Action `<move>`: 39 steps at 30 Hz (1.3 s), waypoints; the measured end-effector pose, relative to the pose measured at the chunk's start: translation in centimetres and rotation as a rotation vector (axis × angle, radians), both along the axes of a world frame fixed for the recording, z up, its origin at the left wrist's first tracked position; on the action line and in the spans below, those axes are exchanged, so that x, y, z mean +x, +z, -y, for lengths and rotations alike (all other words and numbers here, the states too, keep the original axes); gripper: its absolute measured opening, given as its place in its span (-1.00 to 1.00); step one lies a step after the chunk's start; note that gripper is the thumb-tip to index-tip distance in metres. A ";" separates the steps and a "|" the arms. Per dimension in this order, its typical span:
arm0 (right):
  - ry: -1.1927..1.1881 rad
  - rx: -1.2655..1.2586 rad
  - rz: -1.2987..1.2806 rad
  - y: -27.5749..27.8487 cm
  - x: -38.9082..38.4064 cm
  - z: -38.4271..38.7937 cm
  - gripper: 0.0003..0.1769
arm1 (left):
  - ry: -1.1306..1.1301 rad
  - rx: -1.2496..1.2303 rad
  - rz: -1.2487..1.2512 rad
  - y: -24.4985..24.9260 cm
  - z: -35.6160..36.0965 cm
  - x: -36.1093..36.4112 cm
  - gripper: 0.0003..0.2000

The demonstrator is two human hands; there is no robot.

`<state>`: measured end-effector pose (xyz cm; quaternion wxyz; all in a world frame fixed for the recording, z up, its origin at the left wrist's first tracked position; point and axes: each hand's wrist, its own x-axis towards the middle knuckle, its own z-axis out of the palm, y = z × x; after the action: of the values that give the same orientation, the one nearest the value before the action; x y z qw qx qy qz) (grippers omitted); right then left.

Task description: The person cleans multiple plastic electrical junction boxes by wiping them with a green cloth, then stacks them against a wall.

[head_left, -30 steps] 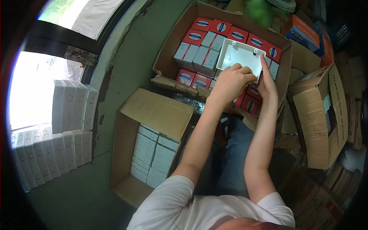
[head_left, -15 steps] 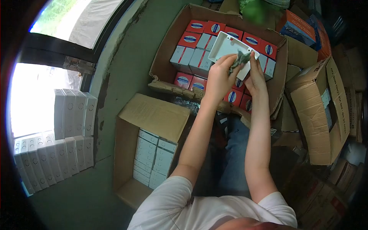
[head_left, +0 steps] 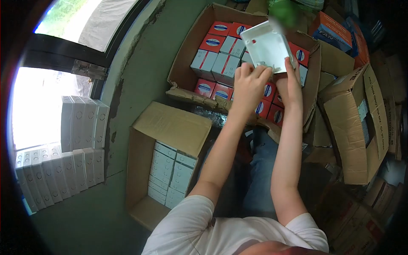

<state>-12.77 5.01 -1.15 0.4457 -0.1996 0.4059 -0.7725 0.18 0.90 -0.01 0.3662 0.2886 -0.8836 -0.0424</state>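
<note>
I hold a white square plastic box, open side toward me, raised above a big carton packed with small red-and-white boxes. My left hand pinches the plastic box's lower edge with its fingertips. Beside it, my right hand grips the lower right corner, thumb on the inner face. I cannot make out a cloth in either hand.
An open carton with rows of white boxes sits at lower left. Stacks of white plastic boxes stand by the window. Torn cartons and coloured boxes crowd the right side. A green object lies at the top.
The white plastic box has been lifted and tilted upward. The grey cloth my left hand rubbed inside it half a second ago is no longer visible; the left fingers now sit on the lower edge.
</note>
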 end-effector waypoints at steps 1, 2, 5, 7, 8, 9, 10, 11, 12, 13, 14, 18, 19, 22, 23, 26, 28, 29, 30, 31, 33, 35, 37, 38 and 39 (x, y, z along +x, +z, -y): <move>-0.002 0.015 -0.009 1.3 0.2 -0.7 -0.32 | -0.059 0.039 -0.034 -0.1 1.0 0.5 -0.66; -0.006 0.032 -0.017 2.0 0.3 -1.2 -0.30 | -0.121 0.079 -0.066 -0.2 1.5 1.0 -0.65; 0.106 0.100 0.204 2.4 -0.5 -2.3 -0.22 | -0.146 0.096 -0.004 0.2 1.2 1.7 -0.64; 0.067 0.243 0.172 2.6 -0.8 -2.5 -0.23 | -0.151 0.127 0.013 0.5 0.8 1.6 -0.64; 0.045 0.239 0.110 2.6 -0.8 -2.4 -0.24 | -0.145 0.158 0.017 0.6 0.5 1.6 -0.64; 0.024 0.235 0.049 2.6 -0.4 -2.2 -0.26 | -0.138 0.188 0.022 0.7 0.3 1.6 -0.64; 0.006 0.231 -0.010 2.5 -0.1 -1.9 -0.27 | -0.139 0.223 0.012 0.4 0.0 1.5 -0.64; 0.029 0.166 -0.033 1.8 -0.1 -1.6 -0.32 | -0.136 0.257 0.003 0.0 -0.3 1.2 -0.63; 0.040 0.157 -0.053 1.6 -0.1 -1.6 -0.33 | -0.132 0.288 -0.010 0.0 -0.5 1.1 -0.63; 0.051 0.147 -0.075 1.5 -0.2 -1.5 -0.34 | -0.176 0.311 -0.045 0.1 -0.2 1.3 -0.63; 0.060 0.136 -0.097 1.4 -0.3 -1.5 -0.35 | -0.222 0.332 -0.080 0.2 0.2 1.7 -0.63; 0.060 0.074 -0.251 1.2 -0.2 -1.4 -0.41 | -0.209 0.448 -0.041 1.2 0.0 2.0 -0.64; 0.046 0.080 -0.327 1.0 0.0 -1.0 -0.42 | -0.203 0.487 -0.017 1.5 -0.5 1.9 -0.64; 0.046 0.089 -0.377 0.8 0.4 -0.7 -0.45 | -0.230 0.602 -0.076 1.6 -1.9 0.8 -0.62; 0.053 0.091 -0.363 0.8 0.5 -0.7 -0.46 | -0.274 0.640 -0.184 1.2 -1.9 0.5 -0.62; -0.009 0.036 -0.283 0.9 0.6 -0.7 -0.46 | -0.332 0.693 -0.366 0.3 -1.1 0.5 -0.60; -0.059 -0.011 -0.183 0.9 0.5 -0.6 -0.46 | -0.185 0.522 -0.276 0.6 -0.7 1.0 -0.60; -0.083 -0.035 -0.132 0.8 0.6 -0.5 -0.47 | -0.122 0.415 -0.232 0.4 -0.4 1.0 -0.61; -0.068 -0.015 -0.149 0.4 0.5 -0.4 -0.47 | -0.129 0.433 -0.205 0.5 -0.4 1.0 -0.61; -0.051 0.003 -0.166 0.0 0.4 -0.4 -0.47 | -0.135 0.449 -0.178 0.5 -0.7 0.7 -0.61; -0.052 0.044 -0.190 0.0 0.5 0.0 -0.46 | -0.120 0.382 -0.163 0.2 -1.4 0.0 -0.66; -0.078 0.073 -0.205 1.4 1.5 0.2 -0.44 | -0.046 0.260 -0.133 0.5 -2.0 -0.5 -0.72; -0.159 0.065 -0.429 2.5 1.8 0.6 -0.42 | -0.016 0.240 -0.145 -0.3 -1.9 -0.5 -0.74; -0.205 0.054 -0.537 3.0 2.0 0.7 -0.40 | -0.002 0.234 -0.141 -0.6 -1.7 -0.4 -0.74; -0.391 0.120 -0.731 2.8 2.2 0.4 -0.40 | 0.012 0.221 -0.134 -0.8 -1.3 -0.2 -0.75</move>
<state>-10.57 4.60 1.64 0.1279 -0.3535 0.6118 -0.6960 0.02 2.25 -0.85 0.3907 0.3291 -0.8453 -0.1565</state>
